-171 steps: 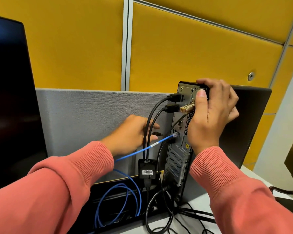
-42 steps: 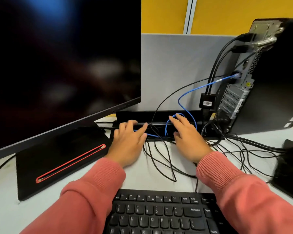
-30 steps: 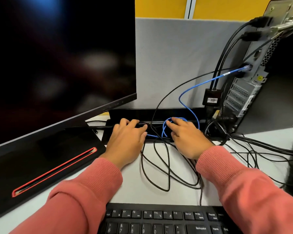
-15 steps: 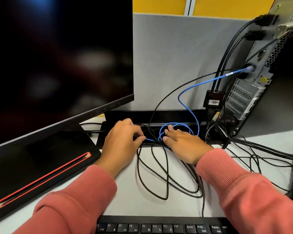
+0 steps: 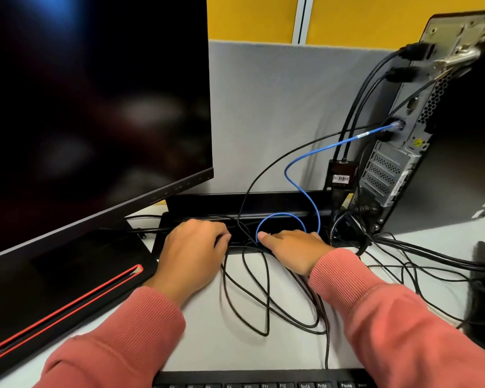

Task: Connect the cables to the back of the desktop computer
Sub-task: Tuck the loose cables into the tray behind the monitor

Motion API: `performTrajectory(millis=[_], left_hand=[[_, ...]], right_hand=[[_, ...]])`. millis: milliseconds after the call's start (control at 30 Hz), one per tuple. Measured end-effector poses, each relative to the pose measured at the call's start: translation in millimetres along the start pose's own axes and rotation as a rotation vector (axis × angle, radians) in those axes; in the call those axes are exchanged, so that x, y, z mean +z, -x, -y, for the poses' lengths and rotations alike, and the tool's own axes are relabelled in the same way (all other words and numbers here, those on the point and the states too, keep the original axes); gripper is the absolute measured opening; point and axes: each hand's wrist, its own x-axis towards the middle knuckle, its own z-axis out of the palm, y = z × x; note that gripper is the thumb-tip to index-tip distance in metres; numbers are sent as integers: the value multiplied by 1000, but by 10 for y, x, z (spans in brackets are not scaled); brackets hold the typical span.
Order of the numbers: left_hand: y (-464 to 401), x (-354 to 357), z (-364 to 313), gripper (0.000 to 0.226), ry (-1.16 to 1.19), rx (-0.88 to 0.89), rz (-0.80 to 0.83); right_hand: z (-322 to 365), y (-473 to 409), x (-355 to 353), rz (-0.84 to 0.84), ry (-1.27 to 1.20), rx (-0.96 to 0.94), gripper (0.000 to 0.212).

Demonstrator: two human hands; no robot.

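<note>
Your desktop computer [image 5: 443, 130] stands at the right of the frame with its back turned toward you. Most of the job looks done. Two thick black cables [image 5: 375, 88] are plugged in near the top of the back. The blue cable [image 5: 333, 145] is plugged in lower down, and it loops down to the black tray [image 5: 263, 203] at the back of the surface [image 5: 196, 334].

Both of your hands are low in the middle of the frame, at the tray. Your left hand [image 5: 192, 252] is curled over at the tray's edge, but I cannot tell if it holds anything. Your right hand [image 5: 291, 250] lies fairly flat with the thumb out, right by the blue loop. I cannot tell if it grips a cable.

Thin black cables [image 5: 263, 298] lie loose on the surface between your arms. I think what is left is to tidy these, or to find a last end to plug in. No free plug shows.
</note>
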Motion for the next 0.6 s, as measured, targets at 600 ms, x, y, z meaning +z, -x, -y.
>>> performTrajectory(millis=[600], left_hand=[[15,-64,-12,25,74,-7,39]], right_hand=[[-130,15,293,-425,-287,-104,54]])
